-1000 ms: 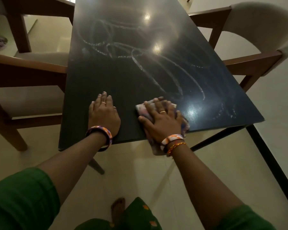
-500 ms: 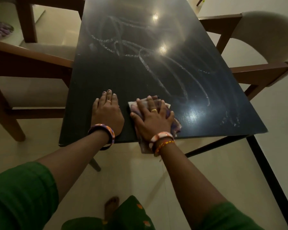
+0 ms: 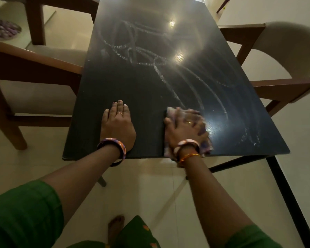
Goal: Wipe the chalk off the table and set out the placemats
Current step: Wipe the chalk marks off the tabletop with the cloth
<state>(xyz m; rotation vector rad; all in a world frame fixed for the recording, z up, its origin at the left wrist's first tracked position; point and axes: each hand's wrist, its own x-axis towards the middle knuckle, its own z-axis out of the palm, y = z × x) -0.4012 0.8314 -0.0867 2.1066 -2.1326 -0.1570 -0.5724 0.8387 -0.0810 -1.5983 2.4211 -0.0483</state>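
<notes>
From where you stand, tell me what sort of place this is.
Probably a home dining room: a dark table with chairs on both sides, on a pale tiled floor. A rug lies far left.

Cloth (image 3: 204, 140) mostly hidden under blurred right hand (image 3: 184, 129), far table (image 3: 115, 83) end cropped

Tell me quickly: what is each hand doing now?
Left hand: open, flat on the table.
Right hand: open, pressing the cloth on the table.

Both hands (image 3: 117, 127) (image 3: 183, 130) flat, fingers (image 3: 118, 108) straight.
</notes>
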